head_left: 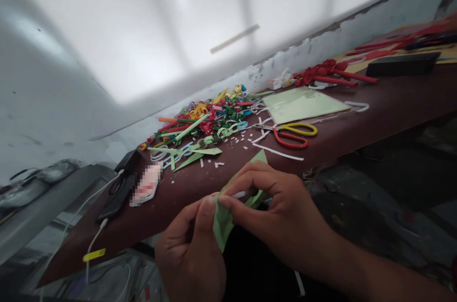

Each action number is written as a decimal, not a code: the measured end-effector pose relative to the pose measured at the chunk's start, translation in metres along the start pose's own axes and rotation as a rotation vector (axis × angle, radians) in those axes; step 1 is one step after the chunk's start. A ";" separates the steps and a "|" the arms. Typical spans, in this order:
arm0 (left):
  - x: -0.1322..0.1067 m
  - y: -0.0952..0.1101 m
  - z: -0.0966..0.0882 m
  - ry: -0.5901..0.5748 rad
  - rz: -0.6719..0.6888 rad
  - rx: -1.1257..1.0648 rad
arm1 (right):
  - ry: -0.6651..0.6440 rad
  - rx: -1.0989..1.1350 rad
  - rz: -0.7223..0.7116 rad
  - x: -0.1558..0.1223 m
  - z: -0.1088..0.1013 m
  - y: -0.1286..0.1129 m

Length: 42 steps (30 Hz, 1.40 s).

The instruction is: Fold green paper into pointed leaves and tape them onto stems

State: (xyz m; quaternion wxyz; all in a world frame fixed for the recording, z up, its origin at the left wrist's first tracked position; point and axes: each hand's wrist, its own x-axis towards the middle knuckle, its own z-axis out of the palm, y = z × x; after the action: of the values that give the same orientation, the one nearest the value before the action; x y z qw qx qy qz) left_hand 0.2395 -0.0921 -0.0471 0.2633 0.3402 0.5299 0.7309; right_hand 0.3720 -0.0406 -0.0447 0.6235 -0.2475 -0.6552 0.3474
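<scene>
Held up in front of the table edge is a folded piece of light green paper (223, 226), with a small white strip showing at the pinch. My left hand (194, 240) is closed on its left side, thumb and forefinger pressed together. From the right, my right hand (274, 206) pinches the same paper between thumb and forefinger. The paper's pointed upper end rises behind my right fingers, and its middle is hidden by them. Beyond the hands, scissors (294, 135) with one yellow and one red handle lie on the dark red table (200, 187).
A heap of coloured paper strips and chains (210, 118) lies along the wall. Right of it are a pale green sheet stack (307, 104), red paper flowers (321, 73) and a black case (403, 64). White scraps, a pinkish card (147, 185) and a cabled black device (116, 197) lie nearer.
</scene>
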 end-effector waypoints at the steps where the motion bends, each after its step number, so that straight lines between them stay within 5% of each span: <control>1: 0.003 0.001 -0.003 0.051 0.019 -0.015 | 0.039 -0.001 0.023 0.003 -0.004 0.004; 3: 0.013 0.006 -0.013 0.123 0.066 -0.077 | 0.116 0.015 0.089 0.009 -0.014 0.016; 6: 0.030 0.012 -0.029 0.056 0.064 -0.141 | 0.122 -0.022 0.081 0.019 -0.024 0.037; 14: 0.045 0.009 -0.040 -0.059 -0.030 -0.167 | -0.108 -0.179 -0.099 0.020 -0.019 0.061; 24: 0.054 0.000 -0.073 0.078 -0.075 -0.206 | -0.162 -0.113 -0.196 0.038 -0.013 0.071; 29: 0.055 0.000 -0.073 0.171 -0.015 -0.195 | -0.182 -0.476 -0.331 0.056 -0.002 0.078; 35: 0.058 -0.006 -0.061 0.173 0.072 -0.072 | -0.369 -0.758 -0.285 0.088 0.018 0.099; 42: 0.060 -0.025 -0.061 0.236 0.205 0.251 | -0.460 -0.904 -0.191 0.069 0.011 0.090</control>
State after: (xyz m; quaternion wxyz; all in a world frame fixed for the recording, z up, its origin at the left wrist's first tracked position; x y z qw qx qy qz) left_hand 0.1553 -0.0761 -0.0708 0.0791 0.3344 0.6065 0.7170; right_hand 0.3445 0.0671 -0.0689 0.3230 -0.3484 -0.8798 0.0165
